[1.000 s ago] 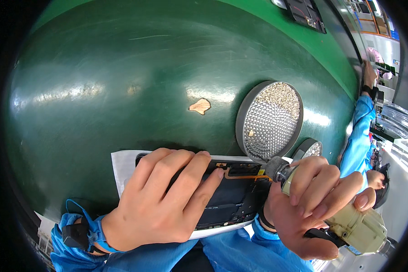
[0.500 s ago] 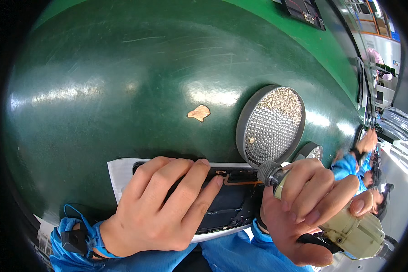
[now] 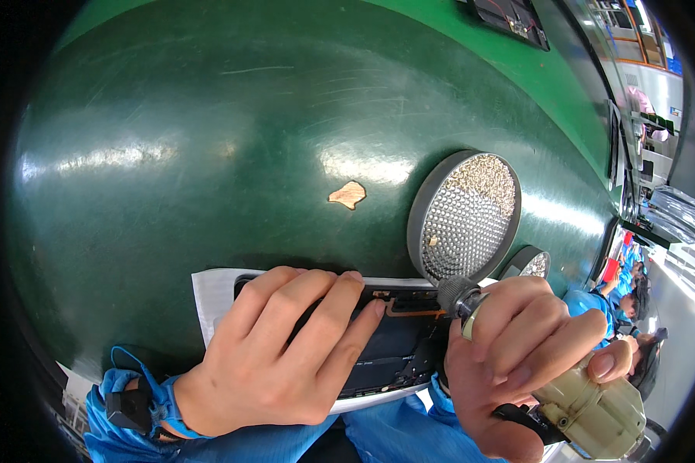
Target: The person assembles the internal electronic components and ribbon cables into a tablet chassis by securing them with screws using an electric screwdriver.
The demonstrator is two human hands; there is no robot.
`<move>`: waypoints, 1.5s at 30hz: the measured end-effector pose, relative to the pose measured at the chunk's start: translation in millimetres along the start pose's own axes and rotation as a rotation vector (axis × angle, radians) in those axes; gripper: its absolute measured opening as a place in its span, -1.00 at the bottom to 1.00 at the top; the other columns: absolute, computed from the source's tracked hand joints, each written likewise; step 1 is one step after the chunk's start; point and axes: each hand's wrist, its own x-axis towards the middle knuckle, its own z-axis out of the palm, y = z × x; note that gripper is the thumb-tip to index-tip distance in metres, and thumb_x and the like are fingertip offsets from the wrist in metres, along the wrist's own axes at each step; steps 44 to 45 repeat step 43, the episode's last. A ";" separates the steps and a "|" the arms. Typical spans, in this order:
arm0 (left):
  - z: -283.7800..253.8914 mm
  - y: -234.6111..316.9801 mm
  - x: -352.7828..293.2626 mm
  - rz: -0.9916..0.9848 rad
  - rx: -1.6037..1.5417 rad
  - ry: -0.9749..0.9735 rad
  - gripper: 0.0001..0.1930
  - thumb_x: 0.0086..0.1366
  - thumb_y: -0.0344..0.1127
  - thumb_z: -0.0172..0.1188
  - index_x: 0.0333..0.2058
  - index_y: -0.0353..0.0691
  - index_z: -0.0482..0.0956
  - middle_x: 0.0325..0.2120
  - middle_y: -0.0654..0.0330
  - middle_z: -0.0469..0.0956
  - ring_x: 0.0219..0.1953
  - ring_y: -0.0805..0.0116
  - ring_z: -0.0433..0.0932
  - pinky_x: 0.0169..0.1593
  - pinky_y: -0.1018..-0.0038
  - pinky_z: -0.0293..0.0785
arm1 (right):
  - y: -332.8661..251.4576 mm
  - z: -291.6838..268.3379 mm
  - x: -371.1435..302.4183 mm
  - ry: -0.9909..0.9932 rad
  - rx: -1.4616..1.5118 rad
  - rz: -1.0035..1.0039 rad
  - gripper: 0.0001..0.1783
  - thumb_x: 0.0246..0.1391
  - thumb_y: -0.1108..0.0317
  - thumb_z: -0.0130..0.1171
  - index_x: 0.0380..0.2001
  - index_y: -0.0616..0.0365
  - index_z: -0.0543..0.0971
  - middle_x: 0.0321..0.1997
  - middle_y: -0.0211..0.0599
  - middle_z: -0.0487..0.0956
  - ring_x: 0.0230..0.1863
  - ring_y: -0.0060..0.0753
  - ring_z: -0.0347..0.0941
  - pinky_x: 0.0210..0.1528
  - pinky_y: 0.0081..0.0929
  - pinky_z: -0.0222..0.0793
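Observation:
My left hand point(image 3: 289, 351) lies over an opened black tablet-like device point(image 3: 390, 351), fingers spread across its left part and fingertips by the far edge. Inside the device I see dark panels, a thin orange strip and small metal parts. A pale cream electric screwdriver point(image 3: 591, 413) with a knurled grey collar is gripped in my right hand point(image 3: 517, 347), fingers wrapped round its body. Its collar points left, over the device's far right corner and in front of the round screw tray. The driver's tip cannot be made out.
Beyond the device stands a round grey tray point(image 3: 417, 216) of small screws in a dimpled plate; a smaller one point(image 3: 515, 262) sits beside it. White sheeting point(image 3: 208, 301) lies under the device. A tan scrap patch point(image 3: 349, 195) marks the green table. Co-workers point(image 3: 614, 301) sit at right.
The screwdriver body in my right hand has shifted slightly left. My left hand keeps its place on the device. At the right, a co-worker's raised hand has moved away.

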 end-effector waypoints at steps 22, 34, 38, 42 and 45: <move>10.3 5.6 -8.6 -0.127 -0.121 0.059 -0.72 0.11 -0.36 0.52 -0.19 -0.32 0.80 -0.04 0.11 0.66 -0.04 0.14 0.60 -0.02 0.22 0.57 | -28.6 47.0 -3.9 0.298 0.103 0.319 -0.50 0.14 0.35 0.42 0.00 -0.09 0.32 -0.55 -0.30 0.49 -0.69 -0.30 0.38 -0.68 -0.31 0.31; 3.9 -2.7 -9.9 -0.052 -0.121 0.043 -0.72 0.12 -0.35 0.45 -0.19 -0.36 0.80 -0.03 0.06 0.64 -0.03 0.12 0.59 0.01 0.22 0.59 | -5.5 39.7 0.2 -0.132 0.053 0.105 -0.17 0.37 -0.16 0.28 0.37 0.15 0.19 -0.20 -0.30 0.42 -0.47 -0.45 0.35 -0.66 -0.49 0.27; 3.0 -2.7 -10.6 -0.042 -0.114 0.034 -0.71 0.10 -0.37 0.44 -0.19 -0.37 0.79 -0.03 0.05 0.64 -0.03 0.10 0.59 0.02 0.21 0.59 | -6.4 44.2 -1.4 -0.195 0.062 0.087 -0.17 0.37 -0.18 0.27 0.39 0.10 0.19 -0.19 -0.29 0.43 -0.46 -0.43 0.39 -0.65 -0.48 0.32; 3.6 -1.0 -5.2 -0.016 -0.120 0.037 -0.70 0.10 -0.37 0.44 -0.18 -0.37 0.79 -0.03 0.03 0.64 0.00 0.08 0.59 0.05 0.20 0.58 | -16.2 56.2 0.6 0.156 0.077 0.183 -0.54 0.21 0.24 0.38 0.02 -0.07 0.33 -0.55 -0.28 0.50 -0.73 -0.21 0.37 -0.72 -0.20 0.36; 3.0 -1.4 -7.7 -0.001 -0.087 0.028 -0.70 0.11 -0.37 0.45 -0.17 -0.37 0.79 -0.04 0.02 0.64 0.01 0.07 0.58 0.05 0.19 0.58 | -13.9 49.4 -0.2 0.106 0.100 0.197 -0.55 0.25 0.16 0.35 0.03 -0.06 0.33 -0.55 -0.27 0.52 -0.75 -0.19 0.37 -0.72 -0.16 0.39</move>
